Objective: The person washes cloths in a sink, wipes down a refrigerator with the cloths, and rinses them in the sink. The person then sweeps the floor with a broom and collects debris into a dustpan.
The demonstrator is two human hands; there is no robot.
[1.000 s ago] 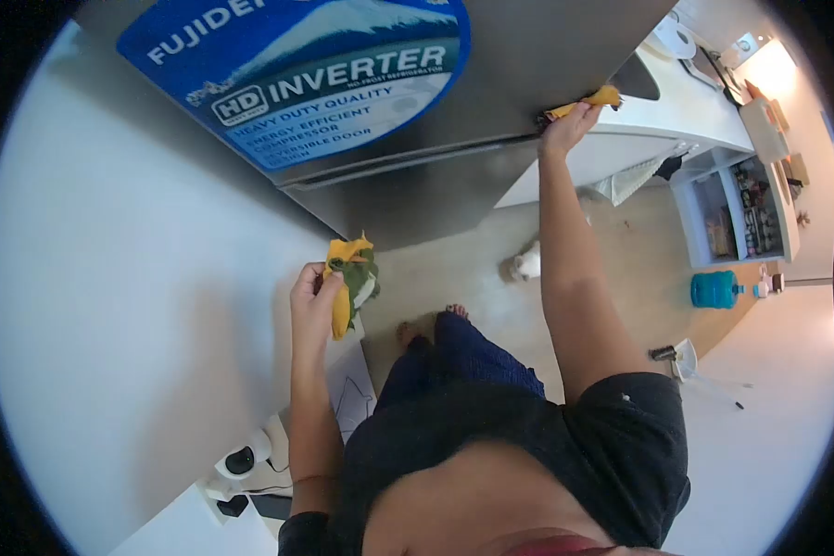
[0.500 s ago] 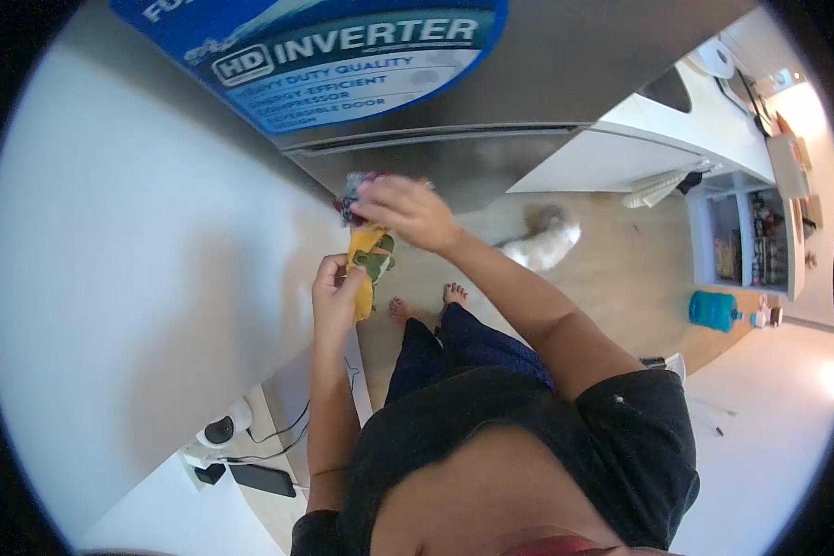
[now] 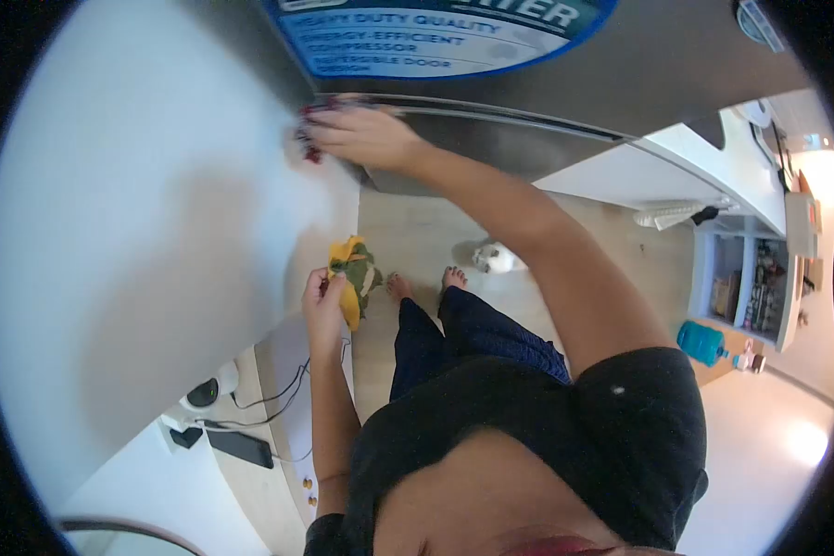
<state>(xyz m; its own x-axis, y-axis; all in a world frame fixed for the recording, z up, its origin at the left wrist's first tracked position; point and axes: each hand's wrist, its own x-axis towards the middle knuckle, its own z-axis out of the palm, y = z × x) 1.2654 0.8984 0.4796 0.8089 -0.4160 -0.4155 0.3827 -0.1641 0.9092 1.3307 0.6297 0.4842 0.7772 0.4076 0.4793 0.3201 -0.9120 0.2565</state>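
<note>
My left hand (image 3: 324, 298) pinches a yellow and green cloth item (image 3: 350, 283), held low beside the white wall. Higher up, my right hand (image 3: 366, 137) is pressed over a dark red and grey patterned cloth (image 3: 313, 137) at the left edge of the grey refrigerator (image 3: 491, 148), by the door seam. Part of that cloth is hidden under the fingers. A blue label (image 3: 435, 42) is stuck on the upper door.
A white furry animal (image 3: 497, 259) is on the floor near my feet. Right of the refrigerator are a white counter (image 3: 741, 176), a shelf unit (image 3: 700, 278) and a blue water bottle (image 3: 701, 344). A camera device (image 3: 204, 393) and cables are at lower left.
My right hand has moved left across the refrigerator from its right edge, bringing the patterned cloth to the left edge. My left hand still holds the yellow and green item. The animal has shifted.
</note>
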